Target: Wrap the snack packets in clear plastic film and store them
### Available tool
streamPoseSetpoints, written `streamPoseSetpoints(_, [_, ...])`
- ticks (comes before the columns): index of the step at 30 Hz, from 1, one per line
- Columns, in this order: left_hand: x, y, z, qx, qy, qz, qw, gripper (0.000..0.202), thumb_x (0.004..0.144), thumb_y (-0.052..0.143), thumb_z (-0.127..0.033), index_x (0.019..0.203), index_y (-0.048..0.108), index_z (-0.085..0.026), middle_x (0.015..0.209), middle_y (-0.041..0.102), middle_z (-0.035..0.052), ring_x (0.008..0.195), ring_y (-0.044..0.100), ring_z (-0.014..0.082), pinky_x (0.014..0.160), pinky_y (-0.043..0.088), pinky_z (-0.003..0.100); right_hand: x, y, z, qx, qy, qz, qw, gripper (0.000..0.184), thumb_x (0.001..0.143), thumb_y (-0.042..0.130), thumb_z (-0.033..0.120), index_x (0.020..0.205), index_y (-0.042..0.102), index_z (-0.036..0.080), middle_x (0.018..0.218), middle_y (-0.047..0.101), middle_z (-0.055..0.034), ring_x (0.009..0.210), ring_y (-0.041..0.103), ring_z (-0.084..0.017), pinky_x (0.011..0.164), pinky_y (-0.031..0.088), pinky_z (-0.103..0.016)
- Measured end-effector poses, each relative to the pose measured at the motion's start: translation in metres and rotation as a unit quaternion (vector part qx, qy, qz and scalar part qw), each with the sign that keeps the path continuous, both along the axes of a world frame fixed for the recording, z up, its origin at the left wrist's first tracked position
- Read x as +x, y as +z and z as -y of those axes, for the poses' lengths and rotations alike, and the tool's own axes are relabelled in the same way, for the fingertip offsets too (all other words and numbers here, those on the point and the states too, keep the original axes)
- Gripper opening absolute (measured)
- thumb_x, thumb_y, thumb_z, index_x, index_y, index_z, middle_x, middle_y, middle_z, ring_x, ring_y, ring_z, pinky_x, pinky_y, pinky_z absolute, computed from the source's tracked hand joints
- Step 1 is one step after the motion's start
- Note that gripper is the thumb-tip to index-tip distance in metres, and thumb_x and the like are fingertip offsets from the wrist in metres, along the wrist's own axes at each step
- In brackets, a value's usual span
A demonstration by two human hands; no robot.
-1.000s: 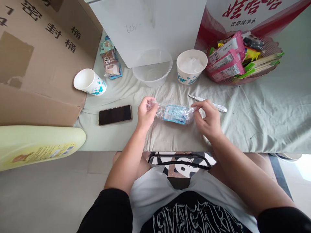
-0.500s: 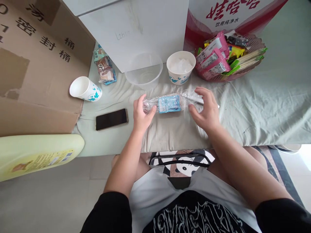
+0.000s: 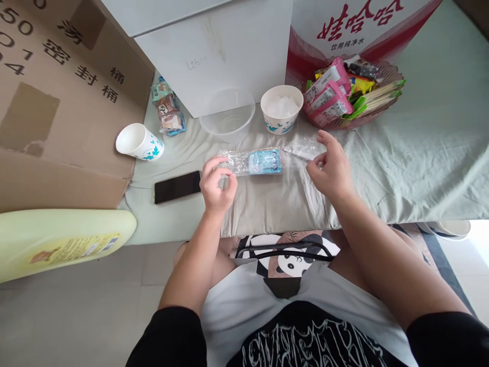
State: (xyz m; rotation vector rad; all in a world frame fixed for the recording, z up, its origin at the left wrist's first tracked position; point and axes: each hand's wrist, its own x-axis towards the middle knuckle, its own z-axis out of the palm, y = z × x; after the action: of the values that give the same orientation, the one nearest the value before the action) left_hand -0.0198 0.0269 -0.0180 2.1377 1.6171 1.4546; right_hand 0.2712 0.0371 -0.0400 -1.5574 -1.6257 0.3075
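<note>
A clear plastic packet with a blue label (image 3: pixel 260 161) lies flat on the pale green cloth (image 3: pixel 401 163). My left hand (image 3: pixel 216 186) sits just below the packet's left end, fingers loosely curled and pinching the crinkled plastic there. My right hand (image 3: pixel 331 165) hovers to the right of the packet with fingers spread, touching nothing I can make out. A white-handled tool (image 3: pixel 301 153) lies partly hidden under my right fingers and the packet's clear right end.
A black phone (image 3: pixel 178 186) lies left of my left hand. Behind stand a tipped paper cup (image 3: pixel 139 142), a clear plastic bowl (image 3: pixel 227 118), a paper bowl (image 3: pixel 281 109) and a basket of snacks (image 3: pixel 349 94). A cardboard box (image 3: pixel 57 102) fills the left.
Both hands set the packet down on the cloth farther from me. My right hand let go and drew off to the right, fingers opening.
</note>
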Motion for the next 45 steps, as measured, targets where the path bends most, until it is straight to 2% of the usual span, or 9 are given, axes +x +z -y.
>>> streamPoseSetpoints(6, [0.0,0.017,0.027,-0.018,-0.107,-0.046,0.993,0.014,0.076,0.059,-0.023,0.065,0.052,-0.025,0.07,0.07,0.0019,0.07,0.068,0.0202,0.072,0.054,0.036,0.01,0.02,0.016,-0.04,0.005,-0.021,0.999,0.063,0.073,0.053,0.017,0.136,0.059,0.023,0.114,0.079,-0.0095,0.063,0.062,-0.019,0.072,0.056,-0.04])
streamPoseSetpoints(12, [-0.003,0.025,0.049,-0.249,-0.232,-0.114,0.933,0.031,0.091,0.052,-0.029,0.061,0.059,-0.023,0.047,0.054,-0.005,0.042,0.048,0.0106,0.048,0.037,0.025,0.013,0.038,0.027,-0.077,0.029,-0.035,0.996,0.034,0.08,0.047,0.023,0.095,0.077,0.023,0.049,0.059,0.0016,0.055,0.061,-0.021,0.075,0.054,-0.04])
streamPoseSetpoints(16, [0.0,0.027,0.032,-0.17,-0.117,-0.122,0.971,0.029,0.094,0.057,-0.034,0.067,0.063,-0.023,0.057,0.063,-0.0019,0.054,0.058,0.0144,0.059,0.047,0.028,-0.01,0.031,0.034,0.012,0.128,0.053,0.99,0.027,0.089,0.05,0.029,0.091,0.076,0.023,0.064,0.068,-0.0024,0.065,0.066,-0.021,0.08,0.053,-0.04])
streamPoseSetpoints(18, [0.004,0.025,0.016,-0.129,-0.085,-0.133,0.979,0.01,0.088,0.068,-0.033,0.089,0.07,-0.024,0.092,0.077,0.0051,0.089,0.073,0.0226,0.086,0.056,0.036,-0.025,0.027,0.038,-0.007,0.241,0.109,0.964,0.029,0.093,0.048,0.028,0.096,0.077,0.023,0.076,0.074,-0.0052,0.072,0.068,-0.022,0.074,0.053,-0.037])
streamPoseSetpoints(21, [0.01,0.018,-0.004,-0.199,-0.114,-0.173,0.958,0.047,0.076,0.082,-0.031,0.121,0.068,-0.026,0.141,0.067,0.0105,0.134,0.061,0.0317,0.113,0.049,0.047,-0.042,0.022,0.039,-0.054,0.302,0.187,0.933,0.032,0.097,0.045,0.025,0.1,0.077,0.022,0.097,0.078,-0.0085,0.091,0.071,-0.026,0.077,0.054,-0.038])
streamPoseSetpoints(28, [0.011,0.008,-0.008,-0.305,-0.131,-0.095,0.939,0.016,0.085,0.068,-0.025,0.101,0.069,-0.025,0.096,0.074,0.0029,0.082,0.069,0.019,0.081,0.056,0.032,-0.036,0.018,0.03,-0.093,0.19,0.14,0.967,0.038,0.092,0.051,0.024,0.128,0.066,0.021,0.136,0.068,-0.0148,0.118,0.067,-0.032,0.088,0.058,-0.044])
streamPoseSetpoints(32, [0.016,0.007,-0.009,-0.312,-0.105,0.017,0.944,0.016,0.083,0.06,-0.03,0.069,0.06,-0.021,0.108,0.072,0.0089,0.097,0.068,0.0219,0.086,0.054,0.034,-0.035,0.014,0.028,-0.139,0.153,0.079,0.975,0.043,0.091,0.054,0.035,0.131,0.06,0.019,0.122,0.074,-0.0171,0.107,0.071,-0.035,0.081,0.059,-0.046])
streamPoseSetpoints(39, [0.045,0.019,-0.005,-0.499,-0.185,0.493,0.688,0.011,0.071,0.062,-0.03,0.072,0.056,-0.021,0.087,0.074,0.0051,0.096,0.074,0.0242,0.085,0.058,0.034,-0.045,0.015,0.025,-0.17,0.151,0.04,0.973,0.079,0.089,0.057,0.056,0.154,0.044,0.014,0.136,0.068,-0.023,0.121,0.066,-0.043,0.099,0.053,-0.059])
streamPoseSetpoints(45, [0.055,0.021,-0.001,-0.493,-0.186,0.62,0.582,0.007,0.069,0.057,-0.024,0.066,0.053,-0.019,0.107,0.079,0.0111,0.118,0.072,0.034,0.087,0.059,0.039,-0.04,0.015,0.021,-0.199,0.165,-0.082,0.963,0.098,0.078,0.066,0.067,0.157,0.036,0.018,0.146,0.06,-0.0205,0.129,0.06,-0.044,0.102,0.051,-0.06])
